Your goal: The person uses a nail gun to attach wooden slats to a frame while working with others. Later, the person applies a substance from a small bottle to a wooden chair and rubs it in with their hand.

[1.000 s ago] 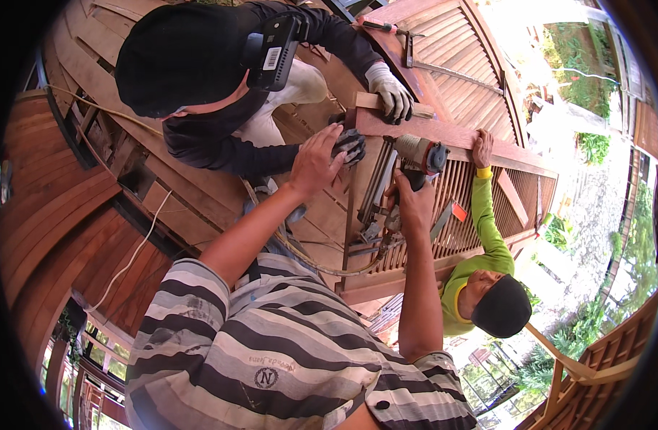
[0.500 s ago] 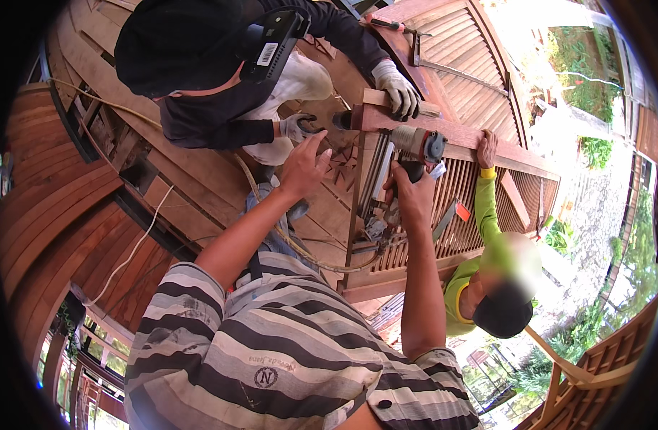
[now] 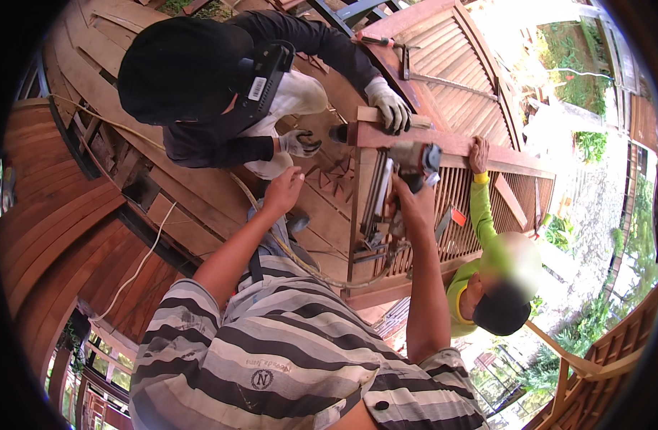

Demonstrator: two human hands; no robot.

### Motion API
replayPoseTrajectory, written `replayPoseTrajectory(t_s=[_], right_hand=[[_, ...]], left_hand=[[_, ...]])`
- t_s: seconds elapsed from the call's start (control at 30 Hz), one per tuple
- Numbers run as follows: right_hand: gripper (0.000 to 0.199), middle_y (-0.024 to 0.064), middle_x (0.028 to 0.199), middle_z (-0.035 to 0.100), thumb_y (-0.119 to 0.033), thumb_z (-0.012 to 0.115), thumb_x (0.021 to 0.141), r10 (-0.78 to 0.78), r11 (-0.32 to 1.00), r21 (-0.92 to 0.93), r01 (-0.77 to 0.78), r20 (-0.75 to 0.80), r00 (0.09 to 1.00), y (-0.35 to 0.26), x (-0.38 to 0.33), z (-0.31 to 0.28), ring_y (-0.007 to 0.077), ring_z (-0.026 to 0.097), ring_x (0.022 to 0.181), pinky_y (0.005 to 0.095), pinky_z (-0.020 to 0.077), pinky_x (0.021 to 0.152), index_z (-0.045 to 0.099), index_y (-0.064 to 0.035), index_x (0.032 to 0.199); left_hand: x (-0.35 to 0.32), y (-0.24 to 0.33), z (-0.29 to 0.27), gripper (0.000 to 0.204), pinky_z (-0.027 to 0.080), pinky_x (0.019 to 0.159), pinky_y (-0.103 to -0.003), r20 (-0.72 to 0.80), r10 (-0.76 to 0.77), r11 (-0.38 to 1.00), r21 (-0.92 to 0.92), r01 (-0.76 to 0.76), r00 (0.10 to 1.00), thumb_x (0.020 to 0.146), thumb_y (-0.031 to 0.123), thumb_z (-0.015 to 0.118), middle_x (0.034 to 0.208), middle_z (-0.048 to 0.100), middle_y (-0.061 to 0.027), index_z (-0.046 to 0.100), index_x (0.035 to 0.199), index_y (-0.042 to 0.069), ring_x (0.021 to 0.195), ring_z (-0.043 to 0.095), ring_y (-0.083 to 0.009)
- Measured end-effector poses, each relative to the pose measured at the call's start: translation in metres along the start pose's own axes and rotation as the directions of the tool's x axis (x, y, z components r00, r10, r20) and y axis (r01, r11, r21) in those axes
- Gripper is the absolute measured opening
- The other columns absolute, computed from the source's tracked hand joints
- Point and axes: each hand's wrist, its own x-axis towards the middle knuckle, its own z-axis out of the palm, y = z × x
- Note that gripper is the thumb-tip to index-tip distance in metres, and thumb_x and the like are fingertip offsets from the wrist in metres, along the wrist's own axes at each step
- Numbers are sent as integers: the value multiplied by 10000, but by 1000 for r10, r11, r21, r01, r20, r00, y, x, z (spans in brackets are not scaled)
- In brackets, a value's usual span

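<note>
A pneumatic nail gun (image 3: 409, 156) is gripped by its handle in my right hand (image 3: 413, 206), its head just below a reddish board (image 3: 451, 141). My left hand (image 3: 282, 190) is raised with nothing in it, fingers apart and slightly bent, near the lower gloved hand (image 3: 300, 143) of a co-worker. That person's other gloved hand (image 3: 389, 107) presses a short wood block (image 3: 366, 115) against the board. A second co-worker's bare hand (image 3: 479, 154) holds the board further right. Whether the gun touches the wood is hard to tell.
The board lies along a slatted wooden panel (image 3: 501, 204); another louvred panel (image 3: 447, 54) with a bar clamp (image 3: 406, 64) is behind. A yellowish air hose (image 3: 311, 266) runs past my waist. A person in a lime sleeve (image 3: 481, 208) leans in at right. Planks (image 3: 78, 54) lie at left.
The nail gun has turned and dropped slightly away from the board. My left hand has moved down and left, its fingers less stretched. The co-worker's lower gloved hand has opened more.
</note>
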Motion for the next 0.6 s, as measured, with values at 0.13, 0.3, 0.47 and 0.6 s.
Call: replayPoseTrajectory(t_s=[0.13,0.3,0.47,0.6], right_hand=[[249,80,651,666,-235,706,972,106,994,33,-102,-118,987,12,-46,-29,145,609,501,300,457,471,647,-4,901],[236,88,651,651,-207,692,982,134,984,146,-98,-266,955,23,-86,-56,146,583,495,294,458,476,631,19,953],[228,87,667,636,-175,695,978,140,967,250,-40,-394,908,37,-110,-76,144,569,490,293,465,476,631,42,1006],[233,80,667,631,-163,685,979,148,955,296,-15,-432,890,52,-119,-90,137,564,486,282,457,472,634,39,1083]], left_hand=[[2,-13,-13,409,563,870,-432,53,-57,997,51,55,997,1020,363,630,1105,744,-226,640,1306,71,1038,733,-357],[60,36,28,585,548,904,-414,45,-12,993,-118,17,999,969,465,692,1121,747,-206,635,1279,-28,1062,726,-308],[119,88,69,593,518,840,-349,112,-127,972,-186,147,985,931,490,763,1047,710,-82,666,1229,-14,950,652,-167],[128,99,84,563,505,802,-327,354,-189,894,-324,309,916,888,489,810,1046,700,-48,692,1208,41,902,623,-152]])
